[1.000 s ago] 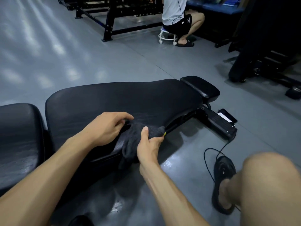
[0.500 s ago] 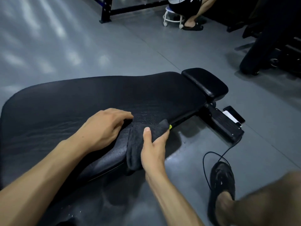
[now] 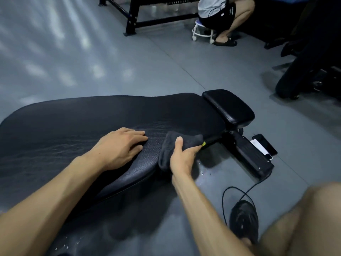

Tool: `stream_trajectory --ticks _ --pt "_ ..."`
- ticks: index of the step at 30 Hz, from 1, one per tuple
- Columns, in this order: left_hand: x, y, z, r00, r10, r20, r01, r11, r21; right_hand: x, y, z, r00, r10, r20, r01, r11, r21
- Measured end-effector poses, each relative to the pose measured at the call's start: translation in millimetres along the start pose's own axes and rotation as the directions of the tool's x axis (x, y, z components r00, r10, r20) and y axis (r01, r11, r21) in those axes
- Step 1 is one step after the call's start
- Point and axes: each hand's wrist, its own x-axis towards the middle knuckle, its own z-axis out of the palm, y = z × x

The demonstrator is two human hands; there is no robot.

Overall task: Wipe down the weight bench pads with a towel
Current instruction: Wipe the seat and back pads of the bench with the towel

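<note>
Where the long black back pad (image 3: pixel 92 122) curves down to its near edge, the right hand (image 3: pixel 181 157) grips a dark grey towel (image 3: pixel 177 143), thumb on top and fingers curled round the outer side. The towel is draped over that near edge, part on the pad's top face and part hanging below it. The left hand (image 3: pixel 118 146) lies flat on the pad just to the left of the towel, fingers straight and spread, holding nothing; a narrow strip of bare pad separates the two hands.

Beyond both hands the pad surface runs open to its far edge. To the right of the right hand the pad ends, and a small black headrest pad (image 3: pixel 228 108) sits just past that end. Below it, the bench's black base foot (image 3: pixel 249 154) extends across the grey floor (image 3: pixel 73 61), with a phone (image 3: pixel 265 145) lying just beside it. A black cable (image 3: pixel 238 193) loops from the foot toward the person's dark shoe (image 3: pixel 243 220), near the right forearm.

Well beyond the bench, a second person (image 3: pixel 221 12) sits on a white wheeled stool (image 3: pixel 203 33) beside a black equipment frame (image 3: pixel 132 17). Dark machinery (image 3: pixel 313 61) stands at far right.
</note>
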Motion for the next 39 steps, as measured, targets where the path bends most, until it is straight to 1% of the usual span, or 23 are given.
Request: stream_trajectory --ticks 3,6,8,10,13,15,17,18,20,24,26,28,31,35,37,39 --pt "4 14 -1 0.999 -0.039 0.019 0.038 0.999 0.023 -34 9 5 0.991 -0.003 0.133 0.010 0.999 -0.052" --pt "8 26 1 0.993 -0.116 0.021 0.115 0.993 0.026 -27 4 -4 0.964 0.047 0.263 -0.008 0.989 -0.147" --pt "8 33 1 0.986 -0.165 0.036 0.164 0.986 0.033 -20 -5 -12 0.945 0.095 0.311 -0.034 0.980 -0.195" --pt "6 40 1 0.977 -0.208 0.056 0.206 0.978 0.045 -12 -16 -19 0.937 0.134 0.324 -0.058 0.970 -0.236" --pt "2 49 4 0.967 -0.246 0.067 0.244 0.969 0.035 13 -33 -22 0.935 0.206 0.289 -0.123 0.952 -0.280" --pt "-1 51 7 0.967 -0.249 0.051 0.248 0.969 0.018 36 -48 -27 0.942 0.269 0.200 -0.207 0.937 -0.283" --pt "-3 51 12 0.970 -0.242 0.021 0.242 0.970 0.002 60 -60 -36 0.950 0.303 0.074 -0.272 0.920 -0.281" --pt "-4 51 14 0.971 -0.239 0.008 0.239 0.971 -0.002 72 -62 -40 0.953 0.301 0.024 -0.284 0.922 -0.264" --pt "-4 50 17 0.973 -0.231 0.006 0.231 0.973 -0.013 88 -60 -49 0.959 0.283 -0.028 -0.280 0.927 -0.247" --pt "2 44 13 0.976 -0.215 0.010 0.215 0.976 0.013 56 -37 -29 0.973 0.226 -0.038 -0.229 0.958 -0.170" --pt "3 42 9 0.979 -0.205 0.022 0.204 0.978 0.043 34 -24 -14 0.974 0.227 -0.004 -0.226 0.967 -0.113" --pt "8 38 4 0.983 -0.186 0.001 0.186 0.980 0.065 28 -20 -8 0.970 0.239 0.042 -0.234 0.967 -0.097" --pt "29 45 -1 0.989 -0.149 0.002 0.149 0.988 0.043 43 -21 -16 0.970 0.231 0.077 -0.216 0.963 -0.160" --pt "64 76 2 0.996 -0.024 0.088 0.022 0.999 0.028 96 -39 -34 0.955 0.297 -0.008 -0.292 0.935 -0.202" --pt "80 80 3 0.995 0.004 0.103 -0.005 1.000 0.016 129 -49 -45 0.951 0.305 -0.044 -0.305 0.908 -0.288" --pt "91 79 4 0.995 0.002 0.102 -0.004 1.000 0.021 161 -55 -56 0.958 0.282 -0.060 -0.282 0.873 -0.397"
